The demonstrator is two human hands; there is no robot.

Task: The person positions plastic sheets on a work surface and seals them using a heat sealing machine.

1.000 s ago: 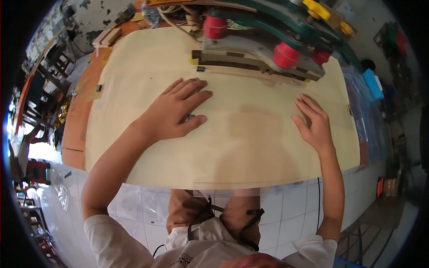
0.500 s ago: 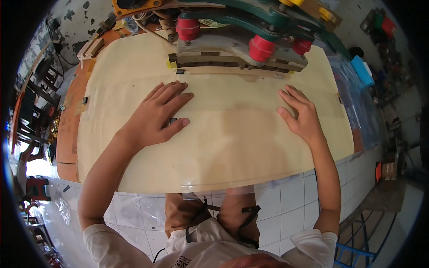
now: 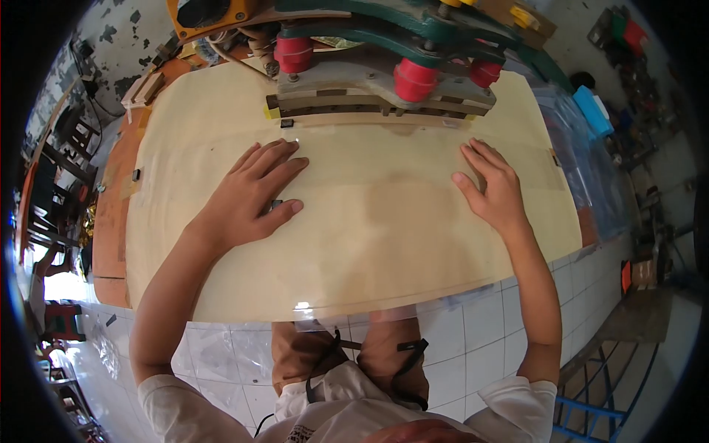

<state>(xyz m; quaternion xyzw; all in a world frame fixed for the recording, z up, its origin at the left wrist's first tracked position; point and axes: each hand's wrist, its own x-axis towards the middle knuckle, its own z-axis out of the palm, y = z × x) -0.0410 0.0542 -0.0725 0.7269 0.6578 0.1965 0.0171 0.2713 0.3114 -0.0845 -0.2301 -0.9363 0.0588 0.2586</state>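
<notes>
A large cream sheet [image 3: 354,273] covers most of the table. My left hand [image 3: 251,196] rests palm down on its left part with the fingers spread; a small dark piece [image 3: 275,205] shows between thumb and forefinger, partly hidden. On the sheet's right part lies my right hand [image 3: 496,188], thumb apart from the fingers, holding nothing visible. Beyond both hands, a machine with a long metal bar [image 3: 377,105] and red cylindrical mounts [image 3: 416,79] stands over the sheet's far edge. A small black block [image 3: 287,123] sits just in front of the bar's left end.
Green machine arms [image 3: 354,31] and a yellow-orange housing [image 3: 210,16] are at the top. Wooden strips [image 3: 144,88] lie at the back left. Clear plastic [image 3: 583,159] hangs over the right side, near a light-blue object [image 3: 591,111]. Another black block [image 3: 136,175] sits at the left edge.
The camera view has shifted, so the machine and sheet appear farther left. Both hands remain flat on the sheet in nearly the same places, with no clear change of grasp.
</notes>
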